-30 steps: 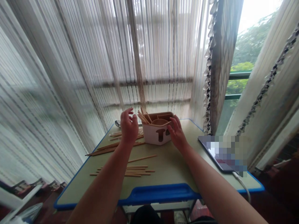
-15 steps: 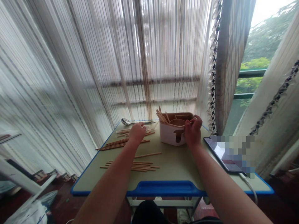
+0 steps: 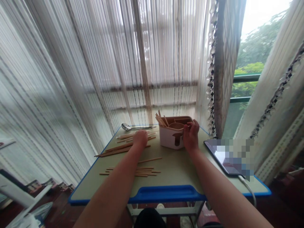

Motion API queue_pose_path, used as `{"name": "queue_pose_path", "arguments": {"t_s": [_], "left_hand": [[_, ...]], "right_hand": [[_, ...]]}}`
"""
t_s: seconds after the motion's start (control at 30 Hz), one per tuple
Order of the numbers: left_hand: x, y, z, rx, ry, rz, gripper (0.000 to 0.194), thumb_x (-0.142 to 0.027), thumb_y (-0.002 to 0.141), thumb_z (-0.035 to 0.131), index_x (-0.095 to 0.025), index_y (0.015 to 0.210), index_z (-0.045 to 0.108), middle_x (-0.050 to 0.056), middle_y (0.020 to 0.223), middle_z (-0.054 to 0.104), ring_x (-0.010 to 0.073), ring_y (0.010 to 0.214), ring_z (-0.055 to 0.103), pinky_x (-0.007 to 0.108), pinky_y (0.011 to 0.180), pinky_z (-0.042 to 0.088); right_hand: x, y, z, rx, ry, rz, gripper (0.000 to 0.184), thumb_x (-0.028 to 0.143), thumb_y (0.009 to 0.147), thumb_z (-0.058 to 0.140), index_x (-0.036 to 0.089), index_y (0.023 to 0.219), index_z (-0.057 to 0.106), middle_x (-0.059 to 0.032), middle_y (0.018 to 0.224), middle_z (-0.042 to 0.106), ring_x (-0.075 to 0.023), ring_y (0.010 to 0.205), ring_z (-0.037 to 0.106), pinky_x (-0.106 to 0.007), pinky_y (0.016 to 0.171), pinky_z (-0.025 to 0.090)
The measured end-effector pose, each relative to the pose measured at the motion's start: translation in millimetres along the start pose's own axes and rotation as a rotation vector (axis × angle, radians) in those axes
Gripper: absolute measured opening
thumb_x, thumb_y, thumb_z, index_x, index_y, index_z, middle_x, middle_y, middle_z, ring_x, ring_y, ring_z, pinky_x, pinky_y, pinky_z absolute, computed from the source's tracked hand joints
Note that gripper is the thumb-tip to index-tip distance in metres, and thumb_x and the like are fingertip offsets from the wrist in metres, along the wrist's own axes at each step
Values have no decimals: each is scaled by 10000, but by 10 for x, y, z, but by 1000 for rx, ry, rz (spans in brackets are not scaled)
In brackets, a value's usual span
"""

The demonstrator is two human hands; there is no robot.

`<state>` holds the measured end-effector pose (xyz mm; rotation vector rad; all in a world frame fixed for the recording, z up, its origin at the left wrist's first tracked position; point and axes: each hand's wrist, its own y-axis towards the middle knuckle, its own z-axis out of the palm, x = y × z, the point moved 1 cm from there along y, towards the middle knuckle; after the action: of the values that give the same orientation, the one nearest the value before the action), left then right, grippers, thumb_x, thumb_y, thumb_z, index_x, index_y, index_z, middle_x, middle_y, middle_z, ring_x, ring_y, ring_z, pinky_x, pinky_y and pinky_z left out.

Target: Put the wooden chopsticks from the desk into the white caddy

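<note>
Matt wooden chopsticks, smooth plastic caddy

Left hand has dropped from its raised position and now lies over the rear chopsticks (grip not discernible). Right hand has settled at the right end of the white caddy, fingertips at the rim.

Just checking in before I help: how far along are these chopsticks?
A bundle of chopsticks already stands in the white caddy. In hand: the left hand rests on loose chopsticks, and the right hand is at the caddy's rim. Remaining: those, plus a nearer group.
</note>
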<state>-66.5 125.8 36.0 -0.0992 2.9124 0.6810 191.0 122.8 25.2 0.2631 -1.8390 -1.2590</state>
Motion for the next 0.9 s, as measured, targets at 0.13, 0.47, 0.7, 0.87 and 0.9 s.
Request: {"name": "queue_pose_path", "arguments": {"t_s": [0.13, 0.47, 0.7, 0.87, 0.9], "left_hand": [[114, 81, -317, -459, -335, -95, 279, -275, 900, 362, -141, 878, 606, 114, 877, 635, 191, 834, 591, 312, 764, 447], [187, -26, -1181, -1240, -1071, -185, 130, -315, 886, 404, -193, 847, 423, -54, 613, 500, 90, 502, 512, 230, 544, 441], [129, -230, -1266, -1247, -871, -121, 134, -286, 893, 425, -184, 819, 470, -42, 595, 522, 99, 532, 520, 247, 607, 440], [26, -274, -1152, -1113, -706, -65, 165, -304, 894, 454, -167, 832, 522, -23, 669, 556, 92, 567, 536, 241, 637, 429], [7, -257, -1137, -1093, -687, -53, 170, -307, 894, 454, -167, 837, 531, -19, 680, 561, 94, 578, 537, 242, 647, 428]], "right_hand": [[6, -33, 59, 84, 9, 8, 394, 447, 912, 369, 198, 1214, 406, -149, 1375, 288, -247, 1328, 277, -491, 1077, 286], [-5, -98, 197, 205, 31, 18, 507, 497, 901, 373, 226, 1329, 354, -138, 1404, 281, -261, 1361, 247, -518, 1097, 267], [24, -95, 180, 194, 55, 20, 462, 474, 918, 344, 236, 1313, 376, -115, 1385, 332, -229, 1360, 250, -492, 1113, 255], [46, -97, 174, 203, 62, 27, 478, 474, 925, 325, 234, 1338, 351, -117, 1395, 330, -228, 1367, 231, -506, 1120, 226], [47, -99, 178, 207, 61, 29, 485, 477, 925, 324, 232, 1342, 346, -118, 1401, 326, -228, 1370, 225, -505, 1121, 225]]}}
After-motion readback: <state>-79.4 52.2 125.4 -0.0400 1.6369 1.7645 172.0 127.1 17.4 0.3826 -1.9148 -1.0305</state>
